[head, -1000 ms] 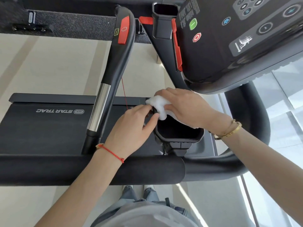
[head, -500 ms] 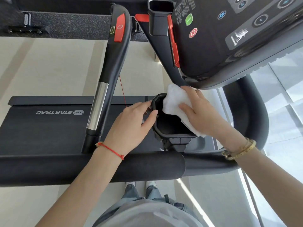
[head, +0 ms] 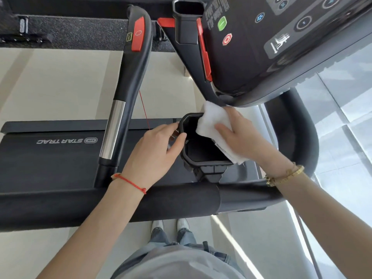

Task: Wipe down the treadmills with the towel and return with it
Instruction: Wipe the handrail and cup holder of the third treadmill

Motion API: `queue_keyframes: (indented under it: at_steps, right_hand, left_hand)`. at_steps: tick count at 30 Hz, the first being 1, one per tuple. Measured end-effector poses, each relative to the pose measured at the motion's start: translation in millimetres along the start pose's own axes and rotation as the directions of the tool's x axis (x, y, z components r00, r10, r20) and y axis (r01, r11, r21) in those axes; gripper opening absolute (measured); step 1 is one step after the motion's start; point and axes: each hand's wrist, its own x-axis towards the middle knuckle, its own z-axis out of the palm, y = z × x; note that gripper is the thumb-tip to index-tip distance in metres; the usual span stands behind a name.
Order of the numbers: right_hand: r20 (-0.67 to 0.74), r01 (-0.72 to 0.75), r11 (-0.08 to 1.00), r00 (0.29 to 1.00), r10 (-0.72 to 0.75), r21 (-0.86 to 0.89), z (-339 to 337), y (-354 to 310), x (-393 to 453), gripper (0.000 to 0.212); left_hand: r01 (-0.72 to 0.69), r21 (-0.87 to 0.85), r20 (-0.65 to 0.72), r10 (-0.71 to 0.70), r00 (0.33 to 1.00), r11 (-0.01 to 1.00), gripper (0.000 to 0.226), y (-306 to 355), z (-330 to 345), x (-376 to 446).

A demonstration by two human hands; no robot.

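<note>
- The white towel (head: 213, 125) lies folded over the far-right rim of the black cup holder (head: 203, 146), its lower end trailing along the holder's right wall and its upper corner touching the underside of the console (head: 281, 47).
- The right hand (head: 243, 137) presses the towel against that rim with flat, nearly straight fingers spread over the cloth; a gold bracelet (head: 285, 176) sits on the wrist.
- The left hand (head: 159, 152) holds the holder's left rim, thumb and fingers curled against its edge; a red string (head: 130, 182) circles that wrist.
- The treadmill (head: 50, 158) surrounds them: the padded front bar (head: 141, 202) runs across the near side, and the belt deck marked STAR TRAC stretches left.
- A side handrail (head: 128, 77) with a chrome section and a red pad rises at far left of the holder.
- The console shows a green and a red button.
- The person's shoes (head: 171, 225) stand on the pale floor (head: 50, 77) below the bar.
</note>
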Motion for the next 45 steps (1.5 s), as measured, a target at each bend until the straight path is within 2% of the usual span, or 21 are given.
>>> queue_keyframes:
  at_steps: [7, 10, 12, 15, 17, 19, 22, 24, 28, 31, 34, 37, 42, 45]
  right_hand:
    - [-0.091, 0.036, 0.999, 0.995, -0.038, -0.020, 13, 6, -40, 0.052]
    - [-0.055, 0.155, 0.985, 0.986, -0.159, -0.077, 5, 0, -25, 0.057]
    - [-0.007, 0.272, 0.945, 0.961, -0.278, -0.182, 0, -5, -9, 0.054]
    - [0.125, 0.453, 0.814, 0.889, -0.440, -0.363, 1, -17, 21, 0.044]
    - [0.237, 0.556, 0.743, 0.831, -0.503, -0.373, 5, -28, 36, 0.043]
    - [0.292, 0.607, 0.709, 0.794, -0.533, -0.358, 6, -31, 41, 0.045]
    - [0.236, 0.567, 0.725, 0.823, -0.516, -0.391, 1, -21, 31, 0.045]
    - [0.174, 0.492, 0.788, 0.870, -0.462, -0.369, -3, -9, 19, 0.050]
    - [0.075, 0.205, 0.973, 0.977, -0.198, -0.108, -6, 5, -3, 0.059]
    - [0.005, 0.041, 0.999, 0.999, -0.040, -0.029, 2, 11, -25, 0.062]
    - [-0.057, -0.024, 0.999, 0.998, 0.025, 0.027, 3, 13, -47, 0.054]
    - [-0.059, -0.014, 1.000, 0.998, 0.013, -0.012, -9, 14, -63, 0.050]
    - [-0.059, 0.171, 0.979, 0.982, -0.178, -0.107, -22, 4, -90, 0.055]
    - [0.106, 0.339, 0.934, 0.939, -0.329, -0.108, -21, -6, -94, 0.051]
  left_hand:
    - [0.013, -0.006, 0.009, -0.013, 1.000, 1.000, 0.047, -1, 1, 1]
    - [0.011, -0.006, 0.008, -0.011, 1.000, 1.000, 0.049, 0, 0, 1]
    - [0.012, -0.007, 0.005, -0.012, 1.000, 1.000, 0.049, 0, 0, 0]
    - [0.014, -0.002, 0.003, -0.014, 1.000, 1.000, 0.039, 1, 0, 0]
    - [0.013, 0.012, -0.017, -0.013, 1.000, 1.000, 0.031, 1, 1, 0]
    - [0.008, 0.017, -0.032, -0.007, 0.999, 1.000, 0.027, 1, 1, 0]
    - [-0.002, 0.010, -0.033, 0.002, 0.999, 1.000, 0.028, 0, 0, 0]
    - [0.002, -0.005, -0.019, -0.002, 1.000, 1.000, 0.035, 0, 0, 1]
    - [-0.014, -0.008, -0.011, 0.014, 1.000, 1.000, 0.042, -1, 0, 1]
    - [-0.025, -0.001, -0.012, 0.025, 1.000, 1.000, 0.039, -2, 1, 1]
    - [-0.032, 0.012, -0.009, 0.032, 0.999, 0.999, 0.038, -3, 1, 1]
    - [-0.047, 0.017, -0.012, 0.047, 0.999, 0.999, 0.037, -4, 0, 1]
    - [-0.055, 0.008, -0.004, 0.055, 0.998, 0.998, 0.037, -7, -1, -1]
    - [-0.055, -0.025, -0.001, 0.055, 0.998, 0.998, 0.034, -11, -1, -1]
